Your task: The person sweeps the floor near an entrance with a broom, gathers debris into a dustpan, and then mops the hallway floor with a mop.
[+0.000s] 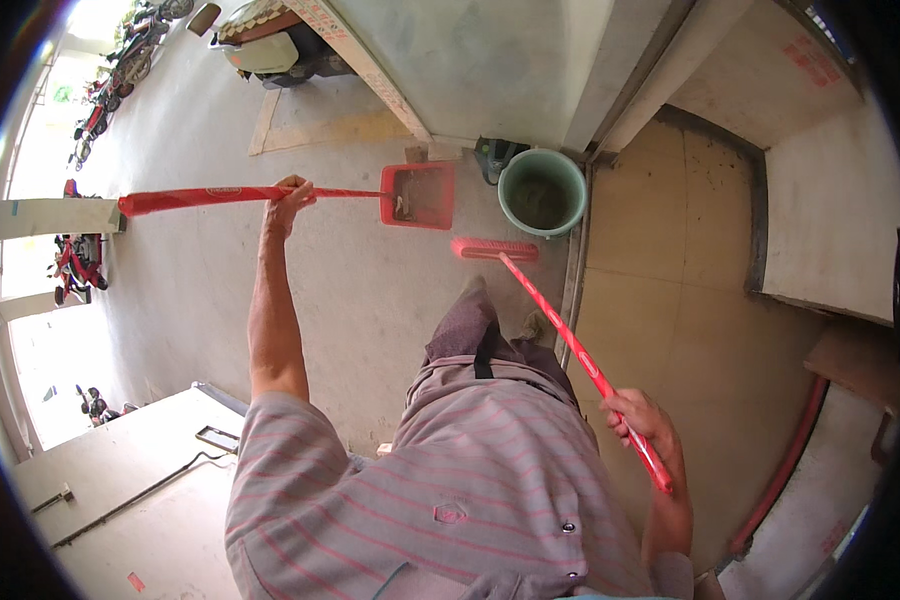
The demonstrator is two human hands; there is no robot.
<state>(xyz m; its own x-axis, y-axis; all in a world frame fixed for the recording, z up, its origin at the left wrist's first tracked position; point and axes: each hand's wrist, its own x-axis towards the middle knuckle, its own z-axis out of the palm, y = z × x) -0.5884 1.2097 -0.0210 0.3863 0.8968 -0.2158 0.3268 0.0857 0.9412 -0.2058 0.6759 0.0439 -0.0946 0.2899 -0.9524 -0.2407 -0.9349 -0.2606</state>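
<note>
My left hand (294,201) is closed around the red handle of a long-handled dustpan (431,196). The pan is out in front of me, with some dark debris and a pale scrap showing in it. In my right hand (640,420) is the upper part of a red broom's handle, which slants away to the broom head (495,250). Its red bristles are close to the concrete floor, just nearer to me than the pan and apart from it; whether they touch the floor I cannot tell.
A green plastic bucket (543,192) stands by the wall corner, with a dark object (495,157) beside it. Right of a door track lies a tiled floor (645,315). A parked scooter (270,52) is beyond the wall, and motorcycles (79,262) line the far left. My shoe is near the broom.
</note>
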